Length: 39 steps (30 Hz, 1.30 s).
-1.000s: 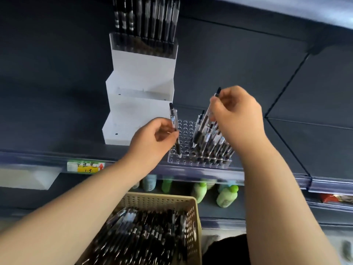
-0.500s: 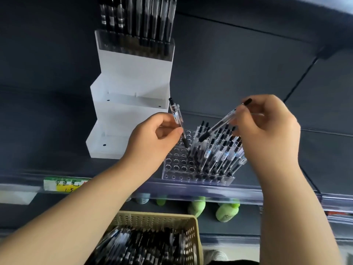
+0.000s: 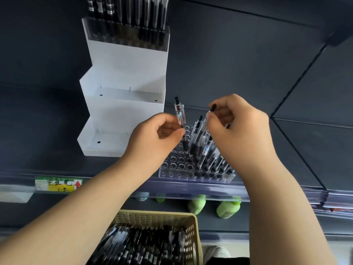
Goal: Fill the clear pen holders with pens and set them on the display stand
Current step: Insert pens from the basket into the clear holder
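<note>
- On the shelf-edge tag [image 3: 58,185]: green and yellow, Chinese characters above "1 5", a red arrow at its right end; too blurred to read surely.
- On the barrels: small printed bands, too small to read.
- In the left hand [image 3: 152,138]: grip pinched on a pen [image 3: 179,119], upright, button end up, tip down at the open holes in the middle of the clear pen holder [image 3: 177,170]; in a hole or just above, cannot tell.
- In the right hand [image 3: 240,134]: grip pinched on the top of a second pen [image 3: 212,108], leaning, lower end among the standing pens [image 3: 207,155] in the holder's right part.
- Set at the front edge of the dark shelf [image 3: 238,73], just behind the clear rail [image 3: 191,186]; open holes across its left part.
- Behind and to the left, the white display stand [image 3: 122,69], a filled holder [image 3: 126,33] on its top step, two lower steps showing white.
- Below, between the forearms, a beige basket [image 3: 193,226] of pens; green bottles [image 3: 228,208] on a lower shelf.
</note>
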Available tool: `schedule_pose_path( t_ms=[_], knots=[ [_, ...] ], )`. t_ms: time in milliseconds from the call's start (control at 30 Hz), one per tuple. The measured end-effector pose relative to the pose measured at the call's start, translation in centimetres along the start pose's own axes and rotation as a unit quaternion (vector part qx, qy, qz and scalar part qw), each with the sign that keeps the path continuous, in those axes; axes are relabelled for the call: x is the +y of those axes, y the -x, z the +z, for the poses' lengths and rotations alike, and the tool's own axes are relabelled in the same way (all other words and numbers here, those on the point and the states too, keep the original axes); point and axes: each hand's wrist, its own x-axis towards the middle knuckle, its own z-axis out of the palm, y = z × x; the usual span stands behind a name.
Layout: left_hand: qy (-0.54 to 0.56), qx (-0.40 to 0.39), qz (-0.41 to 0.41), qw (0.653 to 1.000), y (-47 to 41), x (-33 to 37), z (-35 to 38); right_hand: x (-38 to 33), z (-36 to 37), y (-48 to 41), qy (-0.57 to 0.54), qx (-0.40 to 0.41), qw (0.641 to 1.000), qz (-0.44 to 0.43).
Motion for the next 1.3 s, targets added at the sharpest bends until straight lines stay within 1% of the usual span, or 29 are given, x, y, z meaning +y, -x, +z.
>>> schedule_pose_path(
  t_ms=[133,400,500,600,733,933,1000,1200,1300],
  knots=[
    [-0.008,-0.002,0.005,1.000,0.1,0.1,0.0,0.2,0.4,-0.1,0.044,-0.016,0.999,0.005],
    [-0.008,0.006,0.000,1.000,0.1,0.1,0.0,0.7,1.3,-0.1,0.095,-0.056,0.994,0.009],
    [-0.003,0.009,0.003,1.000,0.0,0.2,0.0,0.9,1.4,-0.1,0.121,-0.059,0.991,0.009],
    [0.001,0.009,0.005,1.000,-0.2,0.1,0.1,1.3,1.5,-0.2,0.138,-0.051,0.989,-0.006],
    [0.005,0.008,0.003,1.000,-0.2,0.0,0.1,1.6,1.7,-0.2,0.149,-0.030,0.987,-0.052],
    [0.003,0.006,0.003,1.000,-0.2,-0.2,0.3,2.2,2.7,-0.4,0.161,0.045,0.976,-0.142],
    [0.000,0.004,0.004,1.000,-0.2,-0.2,0.3,2.3,2.8,-0.3,0.165,0.056,0.971,-0.161],
    [-0.007,-0.001,0.001,1.000,0.0,-0.2,0.5,2.6,2.1,-0.6,0.171,0.020,0.977,-0.128],
    [-0.011,-0.005,0.003,1.000,0.1,-0.2,0.5,2.5,1.2,-0.7,0.139,0.029,0.982,-0.120]
  ],
)
